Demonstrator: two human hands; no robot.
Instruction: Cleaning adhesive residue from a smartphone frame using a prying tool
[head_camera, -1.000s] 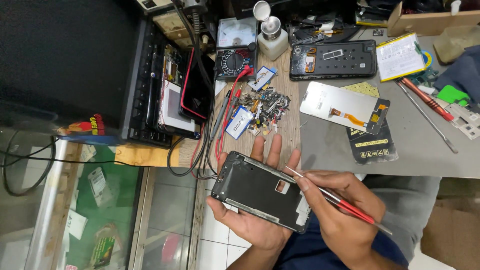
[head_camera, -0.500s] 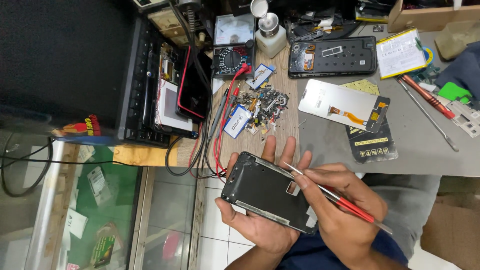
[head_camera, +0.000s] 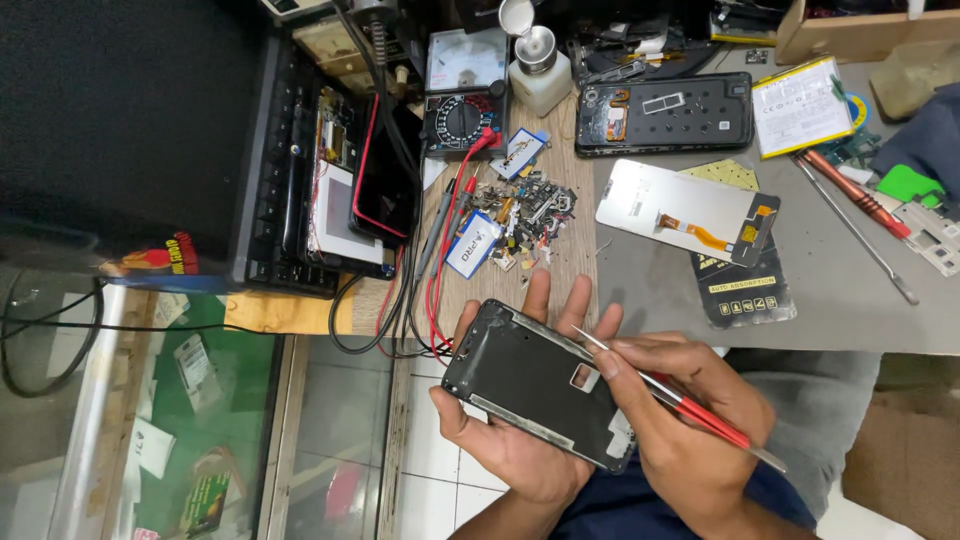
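Observation:
My left hand (head_camera: 515, 445) cradles a dark phone frame (head_camera: 530, 380) from below, fingers spread past its far edge. My right hand (head_camera: 690, 440) grips red-handled tweezers (head_camera: 680, 400), with the metal tips resting at the frame's upper right edge near a small rectangular cutout. Both hands hover just in front of the workbench edge, above my lap.
On the bench lie a pile of small parts (head_camera: 525, 215), a multimeter (head_camera: 462, 105) with red and black leads, a white display panel with orange flex (head_camera: 685, 210), a black phone back (head_camera: 665, 112), a white bottle (head_camera: 538, 72) and screwdrivers (head_camera: 855, 195). A dark device (head_camera: 200, 130) stands at left.
The view has shifted slightly; my hands and the phone frame stay in nearly the same pose, with the tweezers' tips still at the frame's edge.

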